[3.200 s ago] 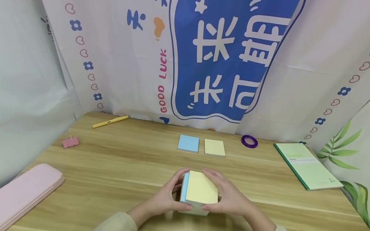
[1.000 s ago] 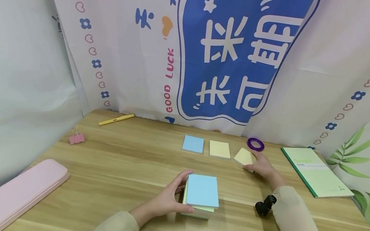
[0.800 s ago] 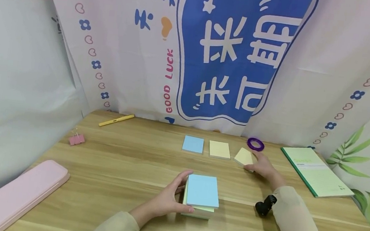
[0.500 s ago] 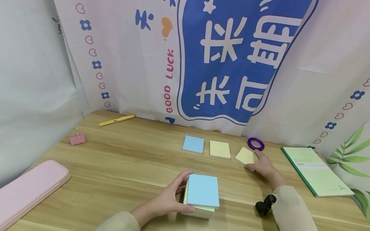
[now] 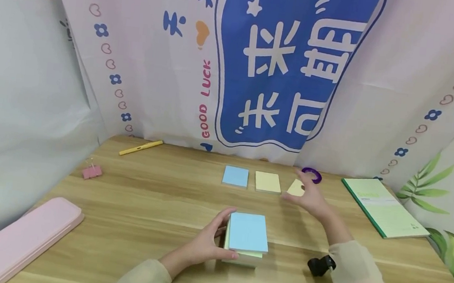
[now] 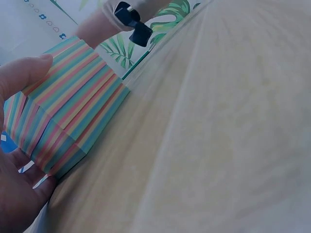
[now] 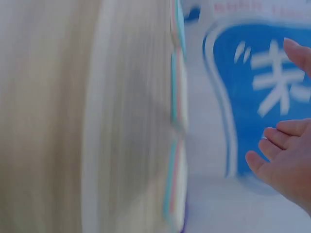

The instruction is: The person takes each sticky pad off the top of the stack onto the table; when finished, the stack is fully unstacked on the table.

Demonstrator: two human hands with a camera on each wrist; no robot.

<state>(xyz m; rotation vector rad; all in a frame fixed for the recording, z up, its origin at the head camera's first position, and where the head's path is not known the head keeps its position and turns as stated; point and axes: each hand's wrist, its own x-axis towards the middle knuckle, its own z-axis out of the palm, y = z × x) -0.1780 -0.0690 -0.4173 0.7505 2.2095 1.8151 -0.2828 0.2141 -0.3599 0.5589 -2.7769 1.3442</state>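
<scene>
Leaving the yellow pad (image 5: 296, 188) (seemingly placed), right hand (image 5: 310, 198) rises, fingers wide, one o'clock from left hand's (image 5: 205, 245) gripped stack (image 5: 248, 233)

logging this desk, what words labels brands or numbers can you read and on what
"GOOD LUCK": pink, sideways, on the hanging cloth
"未来可期": white, on the cloth's blue panel
"天天" and "开": blue, same cloth, at the picture's top edge
Notebook: cover title too blurred to read
Left sheet: dark writing, too small to read
Paper pads: no writing I can make out
</scene>
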